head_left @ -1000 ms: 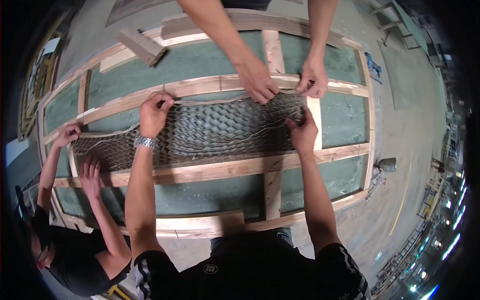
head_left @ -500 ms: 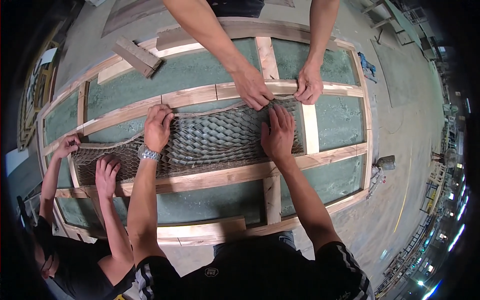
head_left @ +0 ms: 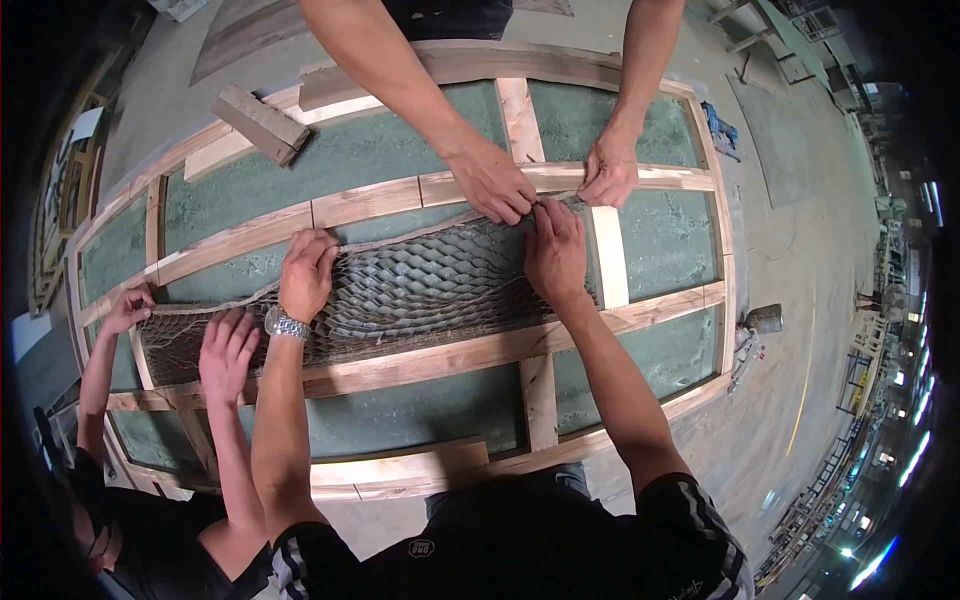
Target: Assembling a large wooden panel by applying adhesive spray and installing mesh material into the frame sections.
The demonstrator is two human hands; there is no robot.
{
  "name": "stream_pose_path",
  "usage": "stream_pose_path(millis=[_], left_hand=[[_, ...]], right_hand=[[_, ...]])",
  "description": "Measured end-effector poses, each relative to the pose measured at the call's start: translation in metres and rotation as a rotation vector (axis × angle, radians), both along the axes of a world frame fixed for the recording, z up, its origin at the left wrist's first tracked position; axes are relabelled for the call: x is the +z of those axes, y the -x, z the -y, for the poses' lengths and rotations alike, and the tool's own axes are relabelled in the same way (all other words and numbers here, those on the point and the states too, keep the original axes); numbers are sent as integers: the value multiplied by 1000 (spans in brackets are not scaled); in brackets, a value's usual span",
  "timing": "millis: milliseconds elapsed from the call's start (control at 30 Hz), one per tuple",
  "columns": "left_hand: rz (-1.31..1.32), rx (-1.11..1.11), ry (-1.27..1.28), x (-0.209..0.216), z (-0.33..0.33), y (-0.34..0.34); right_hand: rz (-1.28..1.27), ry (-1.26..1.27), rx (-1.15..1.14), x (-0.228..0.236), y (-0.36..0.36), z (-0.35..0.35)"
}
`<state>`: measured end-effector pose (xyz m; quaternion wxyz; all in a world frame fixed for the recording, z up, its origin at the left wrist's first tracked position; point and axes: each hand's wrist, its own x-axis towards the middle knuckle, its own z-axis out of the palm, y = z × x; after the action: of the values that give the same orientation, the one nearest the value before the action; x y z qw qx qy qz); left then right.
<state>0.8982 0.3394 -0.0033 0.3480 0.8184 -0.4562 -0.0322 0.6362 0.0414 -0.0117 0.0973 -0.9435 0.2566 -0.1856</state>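
Observation:
A strip of expanded honeycomb paper core (head_left: pixel 420 280) lies in the middle row of a wooden frame (head_left: pixel 420 372), its cells pulled wide in the middle and tighter toward the left. My left hand (head_left: pixel 306 275), with a metal watch on the wrist, pinches the core's far edge. At the right end my right hand (head_left: pixel 556 258) has its fingers bent over the same far edge, thumb against the cells; its fingertips are partly hidden. Just beyond it, a co-worker's two hands (head_left: pixel 490 180) hold that edge and its corner. Another co-worker's hands (head_left: pixel 228 350) are at the core's left end.
Greenish panels (head_left: pixel 400 415) show through the frame's openings. A short wooden block (head_left: pixel 258 122) rests on the far left rail, and a long board (head_left: pixel 450 66) lies along the far side. On the right are a blue tool (head_left: pixel 720 125) and a metal cup (head_left: pixel 765 318).
My right hand's fingers have moved from lying over the cells to bending at the core's far edge. The left co-worker's near hand has shifted slightly right. My left hand keeps its pinch.

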Motion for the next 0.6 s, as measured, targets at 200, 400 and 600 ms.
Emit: stream_pose_path(millis=[200, 400, 600], left_hand=[[25, -69, -90, 10, 7, 6], [106, -67, -48, 15, 46, 30], [52, -199, 77, 4, 112, 72]], right_hand=[[1, -31, 36, 4, 5, 0], [42, -50, -7, -2, 14, 10], [-34, -43, 18, 1, 10, 8]])
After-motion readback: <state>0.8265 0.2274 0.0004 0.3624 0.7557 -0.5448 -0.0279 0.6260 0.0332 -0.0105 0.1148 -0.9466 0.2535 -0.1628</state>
